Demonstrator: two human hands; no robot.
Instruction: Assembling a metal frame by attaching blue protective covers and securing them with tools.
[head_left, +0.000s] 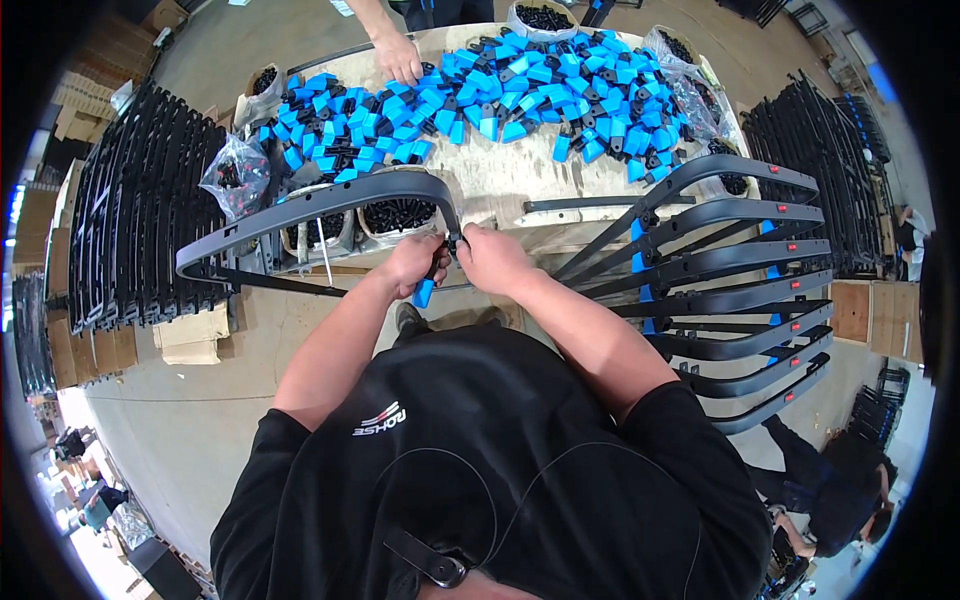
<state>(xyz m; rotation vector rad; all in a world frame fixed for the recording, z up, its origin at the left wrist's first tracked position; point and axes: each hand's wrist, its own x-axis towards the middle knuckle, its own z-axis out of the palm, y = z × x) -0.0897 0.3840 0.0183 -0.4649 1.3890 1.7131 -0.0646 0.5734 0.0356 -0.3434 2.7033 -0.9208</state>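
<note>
A curved black metal frame lies in front of me, its bent right corner coming down between my two hands. My left hand is closed around a blue-and-black plastic piece, whose blue end sticks out below the fingers. It is close against the frame's right bar. My right hand is closed too, thumb and fingers pinching that bar from the right side. The exact contact between piece and bar is hidden by my fingers.
Many blue-and-black pieces cover the worktable. Bags of small black parts line its edges. A co-worker's hand reaches in at the far side. Finished-looking frames stack at right; more black frames stand left.
</note>
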